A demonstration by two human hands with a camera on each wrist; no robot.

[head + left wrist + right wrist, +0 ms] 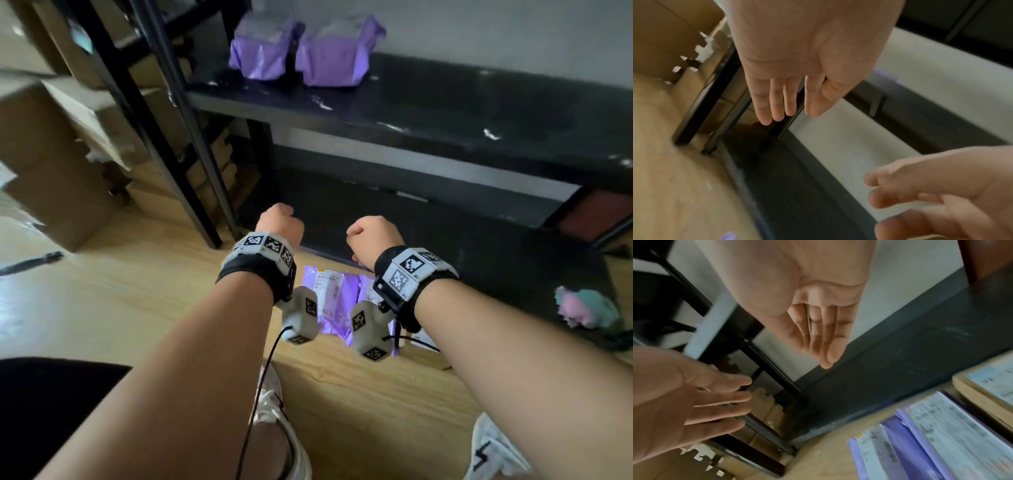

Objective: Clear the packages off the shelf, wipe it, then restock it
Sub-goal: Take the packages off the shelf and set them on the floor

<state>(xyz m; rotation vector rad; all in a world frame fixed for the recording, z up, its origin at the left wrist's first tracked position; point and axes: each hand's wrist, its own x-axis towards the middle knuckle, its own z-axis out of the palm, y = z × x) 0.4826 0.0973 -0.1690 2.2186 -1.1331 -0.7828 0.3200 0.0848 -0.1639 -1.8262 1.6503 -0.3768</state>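
Observation:
Two purple plastic packages [262,51] [334,56] stand side by side at the back left of the black shelf [445,113], which carries white specks. More flat purple packages [330,294] [931,434] with white labels lie on the wooden floor below my wrists, next to a brown parcel [982,386]. My left hand [279,222] [789,97] and right hand [373,236] [818,337] hover side by side in front of the low black bottom shelf [445,240]. Both hold nothing, with fingers straight and relaxed.
Cardboard boxes [51,154] are stacked at the left behind a black rack frame [191,137]. A pink and teal fluffy thing [585,308] lies at the right by the bottom shelf. A dark pen-like object [30,262] lies on the floor at the left. My white shoes [493,452] are below.

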